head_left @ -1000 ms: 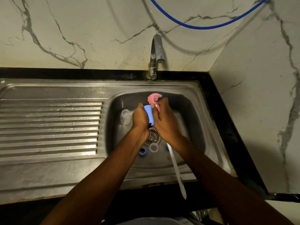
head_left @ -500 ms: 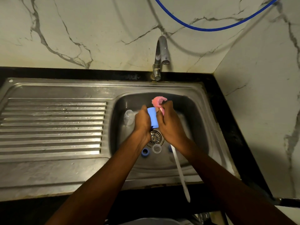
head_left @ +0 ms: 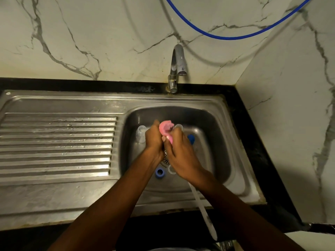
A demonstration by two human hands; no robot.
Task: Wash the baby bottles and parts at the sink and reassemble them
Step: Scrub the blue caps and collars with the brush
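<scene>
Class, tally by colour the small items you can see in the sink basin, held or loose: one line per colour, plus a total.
Blue: 2 (blue ring, blue piece)
Clear: 3 (clear tall piece, clear small piece, clear ring)
Pink: 1 (pink brush head, gripped by the right hand)
Total: 6

Sink basin (head_left: 213, 124) – right of the drainboard (head_left: 58, 142), with the faucet (head_left: 176, 66) behind its rear rim and a hose (head_left: 233, 37) looping on the wall above. Over the basin's middle: left hand (head_left: 154, 140) and right hand (head_left: 179, 156) side by side, touching, the bottle brush (head_left: 165, 128) head between them, its handle running back under the right wrist and over the front rim. Drain strainer (head_left: 165, 160) below the hands. Bottle (head_left: 141, 134) just left of the left hand; cap (head_left: 190, 138) just right of the right hand. Screw ring (head_left: 159, 172) in front of the strainer, left of the right wrist.
</scene>
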